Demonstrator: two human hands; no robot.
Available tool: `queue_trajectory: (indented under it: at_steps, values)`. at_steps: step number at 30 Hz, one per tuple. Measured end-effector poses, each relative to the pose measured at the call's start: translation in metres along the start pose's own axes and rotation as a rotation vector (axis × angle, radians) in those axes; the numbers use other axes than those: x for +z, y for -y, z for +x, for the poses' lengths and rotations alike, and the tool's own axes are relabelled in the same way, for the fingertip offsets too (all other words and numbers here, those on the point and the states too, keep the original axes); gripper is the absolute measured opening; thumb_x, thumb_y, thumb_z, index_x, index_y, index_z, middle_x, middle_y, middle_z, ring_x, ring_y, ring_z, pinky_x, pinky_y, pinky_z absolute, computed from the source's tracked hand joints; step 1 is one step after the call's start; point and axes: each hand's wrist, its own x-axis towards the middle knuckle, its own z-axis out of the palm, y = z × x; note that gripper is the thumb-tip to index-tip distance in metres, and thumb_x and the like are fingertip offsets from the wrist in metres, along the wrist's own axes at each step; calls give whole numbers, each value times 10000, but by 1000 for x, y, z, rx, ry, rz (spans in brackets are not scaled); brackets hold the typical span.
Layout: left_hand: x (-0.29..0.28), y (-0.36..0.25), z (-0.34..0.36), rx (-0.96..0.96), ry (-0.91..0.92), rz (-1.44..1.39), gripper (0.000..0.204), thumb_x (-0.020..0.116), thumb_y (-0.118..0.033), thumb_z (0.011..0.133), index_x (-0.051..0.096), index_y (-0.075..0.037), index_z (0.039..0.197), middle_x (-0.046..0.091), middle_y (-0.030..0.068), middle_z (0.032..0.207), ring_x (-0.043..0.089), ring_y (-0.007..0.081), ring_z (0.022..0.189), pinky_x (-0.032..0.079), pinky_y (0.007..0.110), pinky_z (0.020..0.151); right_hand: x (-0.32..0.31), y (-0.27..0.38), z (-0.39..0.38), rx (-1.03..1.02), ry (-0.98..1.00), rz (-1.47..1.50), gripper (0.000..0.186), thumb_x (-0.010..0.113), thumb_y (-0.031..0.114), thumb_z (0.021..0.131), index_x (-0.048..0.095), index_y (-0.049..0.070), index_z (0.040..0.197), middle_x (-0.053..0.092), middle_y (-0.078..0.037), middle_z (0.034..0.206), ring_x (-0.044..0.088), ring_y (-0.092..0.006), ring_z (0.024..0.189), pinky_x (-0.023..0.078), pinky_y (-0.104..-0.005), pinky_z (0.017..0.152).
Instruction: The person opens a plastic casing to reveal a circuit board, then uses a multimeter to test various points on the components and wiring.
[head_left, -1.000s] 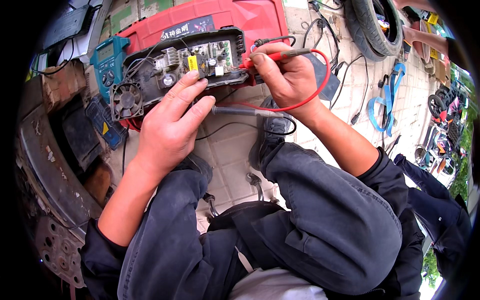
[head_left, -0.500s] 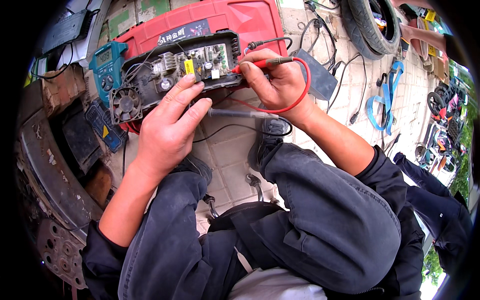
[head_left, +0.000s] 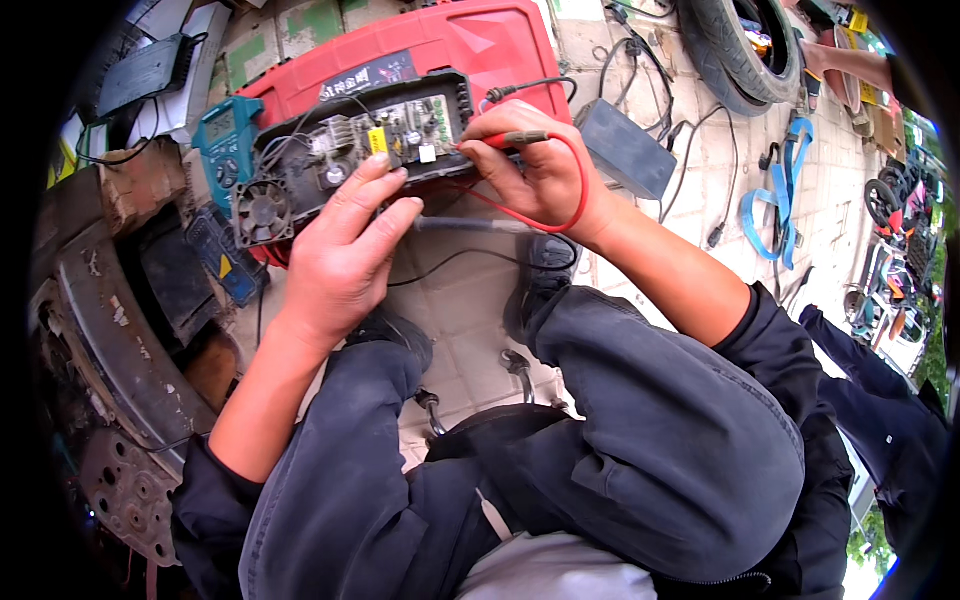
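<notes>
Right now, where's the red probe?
In the head view, the red probe is pinched in the right hand, upper centre, tip at the right end of the open circuit board, which sits against the red case.

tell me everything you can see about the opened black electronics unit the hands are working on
The black electronics unit is a long open housing, seemingly plastic, lying tilted on a red case. Its circuit board is exposed, showing a yellow block part, a white part, coils and wires. A small round fan sits at its left end. The left hand rests its fingertips on the near edge; the right hand holds a red probe at the board's right end. A teal multimeter lies beside it.
</notes>
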Motion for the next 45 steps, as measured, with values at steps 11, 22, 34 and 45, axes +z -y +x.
queue_trajectory:
  at_steps: [11,22,34,45]
  values:
    - [-4,-1,-1,-32,44,-67,295,676,56,766,681,-47,1043,639,144,1163,577,357,1196,497,408,970,-5,-5,-3,-63,69,18,174,671,-57,825,605,1,975,646,-113,911,630,-285,826,512,-360,735]
    - [-26,-21,0,-284,64,-462,236,674,6,837,668,-42,1068,647,145,1096,643,296,1003,516,334,849,-5,-4,-1,-49,1,-15,125,709,74,821,620,40,902,604,-105,769,582,-295,718,484,-373,651]
    - [-29,-28,-13,-388,150,-858,253,604,27,887,634,7,1138,641,133,1153,619,230,1050,486,342,920,-8,6,1,125,22,19,124,710,108,828,654,44,919,625,-100,765,612,-261,734,501,-347,660]
    - [-24,-33,-21,-362,144,-842,230,628,35,865,646,7,1092,653,129,1115,621,243,993,483,328,867,-38,79,9,125,262,527,216,723,40,832,663,8,1037,676,-97,950,658,-179,872,524,-303,772]
